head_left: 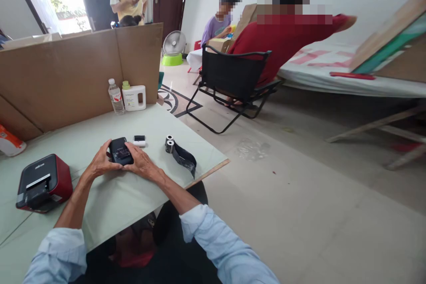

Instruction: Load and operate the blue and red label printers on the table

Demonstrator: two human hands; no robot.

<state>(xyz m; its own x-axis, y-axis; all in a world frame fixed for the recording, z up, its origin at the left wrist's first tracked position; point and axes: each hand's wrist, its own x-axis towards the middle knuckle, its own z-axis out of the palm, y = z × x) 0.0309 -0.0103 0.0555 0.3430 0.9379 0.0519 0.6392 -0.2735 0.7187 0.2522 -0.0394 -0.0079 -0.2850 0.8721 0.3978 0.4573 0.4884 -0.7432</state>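
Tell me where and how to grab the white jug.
Best by the handle of the white jug, probably coming from the front right: the jug stands upright with its handle loop on the right, while the clear bottle stands close on its left and the cardboard panel rises behind. The right hand currently holds the black device.

Printer [45, 183]: lower left of frame, on table [113, 204]
Device [120, 151]: between left hand [100, 160] and right hand [141, 161]
Rolls [170, 143]: right of device, on table
Bottle [116, 97]: left of jug [133, 98], before cardboard [80, 73]
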